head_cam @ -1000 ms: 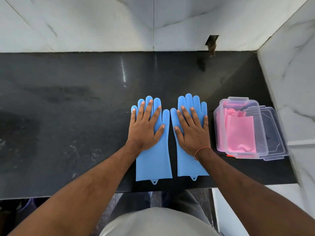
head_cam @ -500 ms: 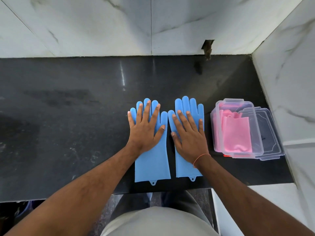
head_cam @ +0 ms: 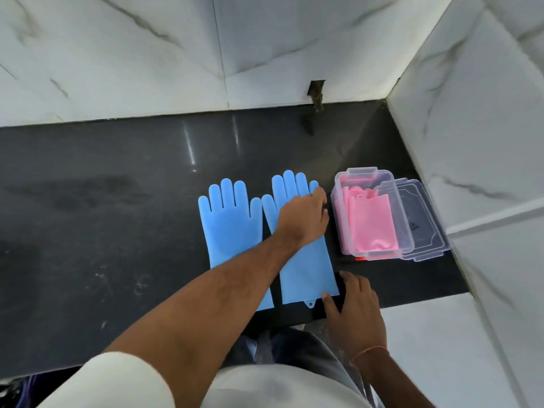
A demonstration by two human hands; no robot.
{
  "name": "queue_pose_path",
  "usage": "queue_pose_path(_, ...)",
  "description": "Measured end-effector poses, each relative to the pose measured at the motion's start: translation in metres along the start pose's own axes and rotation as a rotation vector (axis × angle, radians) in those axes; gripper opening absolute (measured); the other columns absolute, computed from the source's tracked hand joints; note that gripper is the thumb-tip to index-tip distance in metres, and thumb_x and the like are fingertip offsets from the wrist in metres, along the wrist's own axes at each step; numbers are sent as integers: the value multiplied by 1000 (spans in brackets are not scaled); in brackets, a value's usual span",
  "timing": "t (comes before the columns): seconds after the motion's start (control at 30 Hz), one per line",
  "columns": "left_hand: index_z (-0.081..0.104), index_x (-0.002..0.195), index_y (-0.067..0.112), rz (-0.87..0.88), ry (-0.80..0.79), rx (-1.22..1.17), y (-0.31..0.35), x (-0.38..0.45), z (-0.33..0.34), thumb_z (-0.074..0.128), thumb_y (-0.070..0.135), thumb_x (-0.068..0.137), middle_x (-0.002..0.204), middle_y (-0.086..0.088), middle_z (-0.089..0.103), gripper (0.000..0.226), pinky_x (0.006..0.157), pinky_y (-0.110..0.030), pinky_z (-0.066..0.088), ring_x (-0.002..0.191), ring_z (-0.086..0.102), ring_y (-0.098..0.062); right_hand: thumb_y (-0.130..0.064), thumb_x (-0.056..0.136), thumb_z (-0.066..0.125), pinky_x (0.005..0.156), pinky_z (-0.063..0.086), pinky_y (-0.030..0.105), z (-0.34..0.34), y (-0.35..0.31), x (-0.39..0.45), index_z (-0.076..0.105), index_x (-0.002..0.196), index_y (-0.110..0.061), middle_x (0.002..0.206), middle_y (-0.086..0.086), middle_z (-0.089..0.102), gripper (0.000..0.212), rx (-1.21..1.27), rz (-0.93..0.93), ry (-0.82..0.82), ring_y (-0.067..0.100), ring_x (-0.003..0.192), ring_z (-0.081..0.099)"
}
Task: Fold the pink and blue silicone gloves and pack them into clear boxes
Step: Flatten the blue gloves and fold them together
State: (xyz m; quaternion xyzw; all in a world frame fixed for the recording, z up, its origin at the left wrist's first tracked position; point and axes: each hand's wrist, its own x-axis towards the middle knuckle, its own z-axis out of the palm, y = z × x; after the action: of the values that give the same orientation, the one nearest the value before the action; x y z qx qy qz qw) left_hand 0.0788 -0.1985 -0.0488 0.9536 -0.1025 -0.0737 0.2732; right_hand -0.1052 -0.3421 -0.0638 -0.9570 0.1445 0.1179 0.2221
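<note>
Lying flat on the dark counter, the left blue glove is sitting untouched, fingers pointing at the wall, not yet folded. Just beside it, the right blue glove is also lying flat, and both hands are working at its outer edge. The left hand is crossing over both gloves and curling down at the right glove's little-finger side; it is probably pinching that edge, though its fingertips are hiding under the knuckles, so I cannot tell for sure. The right hand is resting at the cuff corner with thumb and fingers loosely spread, touching the edge and not plainly closing on it. Farther right, a clear box is holding the folded pink gloves, with its lid lying partly under it. So, judging from this, the pink half is looking done bar the lid, while the blue pair is only beginning its first fold. I cannot make out a second box.
</note>
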Motion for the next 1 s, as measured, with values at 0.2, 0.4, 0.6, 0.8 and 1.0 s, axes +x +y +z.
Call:
queue_pose_path(0.2,45,154,11,-230,-99,99,14,15,10,66,53,104,130,-9,72,68,95,-48,63,116,72,-35,-41,90,78,92,57,39,4,4,9,58,138,-23,116,-7,63,55,275,143,-56,16,106,64)
queue_pose_path(0.4,48,141,11,-279,-53,-69,11,17,3,64,18,102,108,-8,73,43,83,-44,63,99,76,-33,-33,91,79,64,48,18,12,-8,10,65,103,-41,83,-12,66,21,401,90,-37,5,77,64)
queue_pose_path(0.6,67,124,14,-379,112,-304,-23,3,-30,59,27,100,98,-4,73,29,78,-32,52,88,69,-21,-25,92,68,70,55,18,8,-40,-1,63,97,-41,92,-18,68,18,532,-184,-2,7,81,70)
queue_pose_path(0.8,68,87,23,-465,405,-472,-86,-34,-69,64,33,99,73,10,67,16,60,-10,45,64,62,-1,-23,89,61,76,44,15,13,-90,-9,74,114,-27,96,-16,59,28,376,-585,49,4,88,57)
queue_pose_path(1.0,72,90,21,-664,340,-520,-166,-88,-86,66,38,98,76,1,80,20,76,-44,70,68,80,-19,-24,96,57,68,51,34,34,-118,-20,72,130,-22,98,-3,61,37,94,-877,-50,18,85,57)
